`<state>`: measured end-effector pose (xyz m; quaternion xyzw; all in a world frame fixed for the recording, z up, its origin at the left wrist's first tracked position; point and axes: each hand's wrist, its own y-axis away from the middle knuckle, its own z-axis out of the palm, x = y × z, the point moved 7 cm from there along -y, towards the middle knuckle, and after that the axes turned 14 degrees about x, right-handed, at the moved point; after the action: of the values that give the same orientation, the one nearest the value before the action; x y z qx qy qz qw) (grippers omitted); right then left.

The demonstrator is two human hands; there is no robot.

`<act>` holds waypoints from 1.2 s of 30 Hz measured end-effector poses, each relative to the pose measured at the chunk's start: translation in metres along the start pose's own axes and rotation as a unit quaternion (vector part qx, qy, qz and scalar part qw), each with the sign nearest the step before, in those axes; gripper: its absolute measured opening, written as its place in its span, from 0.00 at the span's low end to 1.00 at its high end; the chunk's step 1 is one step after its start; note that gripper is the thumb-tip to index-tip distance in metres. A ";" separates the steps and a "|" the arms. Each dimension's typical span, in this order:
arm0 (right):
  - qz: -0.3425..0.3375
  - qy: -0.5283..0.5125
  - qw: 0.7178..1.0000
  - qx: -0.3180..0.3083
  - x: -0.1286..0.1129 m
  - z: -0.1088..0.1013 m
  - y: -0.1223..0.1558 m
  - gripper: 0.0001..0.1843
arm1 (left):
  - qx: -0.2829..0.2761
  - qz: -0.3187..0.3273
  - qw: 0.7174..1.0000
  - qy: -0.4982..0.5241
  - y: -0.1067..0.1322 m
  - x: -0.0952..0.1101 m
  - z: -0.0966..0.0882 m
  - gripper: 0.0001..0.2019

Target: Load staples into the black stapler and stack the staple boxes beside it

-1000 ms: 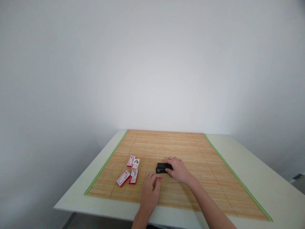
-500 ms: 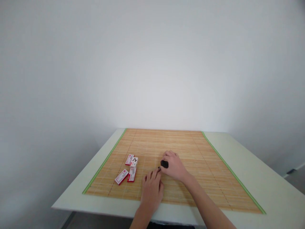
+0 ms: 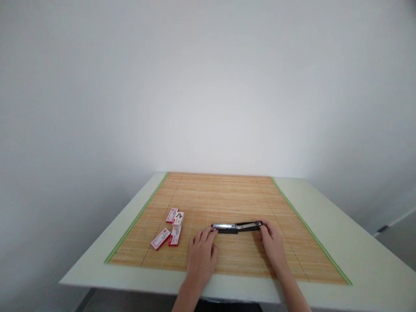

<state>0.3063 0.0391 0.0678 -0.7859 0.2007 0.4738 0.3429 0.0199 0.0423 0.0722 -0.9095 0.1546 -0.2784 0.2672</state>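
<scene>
A black stapler (image 3: 236, 226) lies swung fully open and flat on the bamboo mat (image 3: 227, 199), its metal channel showing. My left hand (image 3: 202, 255) rests on the mat with its fingertips at the stapler's left end. My right hand (image 3: 272, 242) pinches the right end, the lid. Several small red and white staple boxes (image 3: 170, 229) lie to the left of my left hand.
The mat has green edging and covers most of a pale table (image 3: 351, 242) set against a white wall. The table's near edge runs just under my wrists.
The stapler was closed under my right hand; that hand has swung the lid out to the right, laying it open flat. My left hand stayed at the left end.
</scene>
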 end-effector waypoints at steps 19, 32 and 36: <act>0.056 -0.029 0.995 0.082 0.015 -0.026 0.025 0.36 | 0.094 -0.112 0.979 -0.143 0.015 -0.082 -0.070 0.15; 0.290 -0.205 0.911 -0.208 -0.001 0.025 0.115 0.49 | -0.095 -0.016 0.968 0.232 0.003 0.028 0.008 0.23; 0.311 -0.212 0.896 -0.234 0.006 0.026 0.110 0.47 | -0.111 -0.024 0.963 0.244 0.001 0.029 0.016 0.23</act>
<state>0.2231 -0.0167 0.0162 -0.6216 0.2406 0.7452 0.0188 0.0523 0.0353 0.0731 -0.8417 0.2228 -0.4789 0.1118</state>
